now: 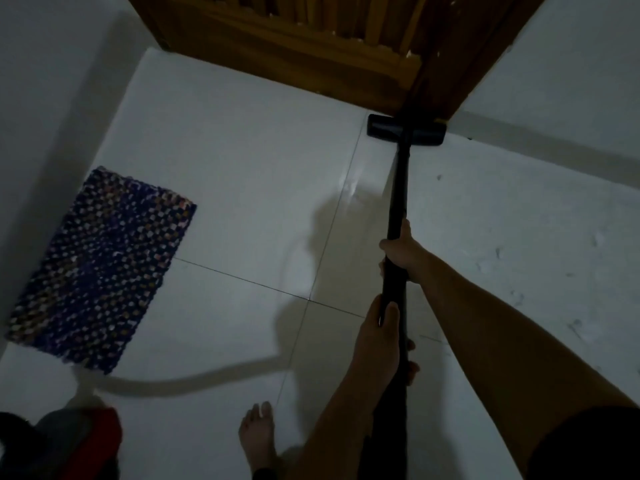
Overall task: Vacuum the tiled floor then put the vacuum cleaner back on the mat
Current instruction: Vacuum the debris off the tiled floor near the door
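Observation:
A black vacuum wand [399,188] runs up the middle right of the view to a flat black floor head [406,130] that rests on the white tiled floor [249,188] at the foot of a wooden door. My right hand [401,252] grips the wand higher up. My left hand [377,337] grips it lower down, closer to me. A pale hose [194,377] curves left across the tiles to the vacuum body [74,441], red and grey, at the bottom left corner. A dark blue woven mat [100,268] lies on the floor against the left wall.
A brown wooden door [311,39] stands at the top, its edge just above the floor head. White walls [571,74] close in on the left and right. My bare left foot [258,438] stands on the tiles at the bottom centre.

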Motion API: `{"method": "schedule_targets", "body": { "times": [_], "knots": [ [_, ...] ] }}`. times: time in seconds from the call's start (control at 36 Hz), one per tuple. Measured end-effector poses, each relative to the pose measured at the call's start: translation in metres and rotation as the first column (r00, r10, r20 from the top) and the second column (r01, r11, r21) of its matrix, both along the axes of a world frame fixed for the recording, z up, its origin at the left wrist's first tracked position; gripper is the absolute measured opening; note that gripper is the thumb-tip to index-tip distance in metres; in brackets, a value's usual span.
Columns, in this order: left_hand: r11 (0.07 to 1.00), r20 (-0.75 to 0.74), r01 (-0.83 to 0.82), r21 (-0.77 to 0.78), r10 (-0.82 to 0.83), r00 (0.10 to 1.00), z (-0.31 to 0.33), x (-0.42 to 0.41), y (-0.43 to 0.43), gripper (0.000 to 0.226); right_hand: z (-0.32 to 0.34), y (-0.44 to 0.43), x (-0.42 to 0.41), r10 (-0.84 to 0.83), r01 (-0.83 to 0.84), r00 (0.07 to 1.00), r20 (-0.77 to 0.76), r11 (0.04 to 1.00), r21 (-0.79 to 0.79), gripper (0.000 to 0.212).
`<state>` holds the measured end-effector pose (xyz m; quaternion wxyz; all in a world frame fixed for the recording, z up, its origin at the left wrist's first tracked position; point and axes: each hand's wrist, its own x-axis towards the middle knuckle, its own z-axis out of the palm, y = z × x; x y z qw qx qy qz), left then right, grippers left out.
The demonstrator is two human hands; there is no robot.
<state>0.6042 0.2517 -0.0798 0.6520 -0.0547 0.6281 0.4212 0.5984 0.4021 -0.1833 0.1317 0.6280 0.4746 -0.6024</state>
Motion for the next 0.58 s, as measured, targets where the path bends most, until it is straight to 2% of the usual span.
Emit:
{"method": "schedule_targets", "body": {
  "times": [0.14,0.28,0.42,0.58],
  "knots": [
    [1.000,-0.001,-0.023,0.000,0.023,1.000,0.008,0.021,0.013,0.028,0.003,0.011,0.018,0.008,-0.008,1.000,0.001,1.000,0.013,0.079],
    [0.999,-0.030,0.043,0.018,-0.042,0.999,0.019,0.038,0.007,0.025,0.011,0.004,0.043,-0.038,0.038,0.999,0.010,0.999,0.033,0.079],
    [0.994,-0.035,0.110,0.007,-0.109,0.993,0.029,0.054,-0.018,0.020,0.021,-0.023,0.070,-0.064,0.062,0.997,0.031,0.996,0.067,0.076],
    [0.991,-0.068,0.134,-0.011,-0.135,0.989,0.035,0.073,-0.062,0.030,0.029,-0.068,0.091,-0.072,0.070,0.997,0.032,0.996,0.058,0.074]
  ]
}}
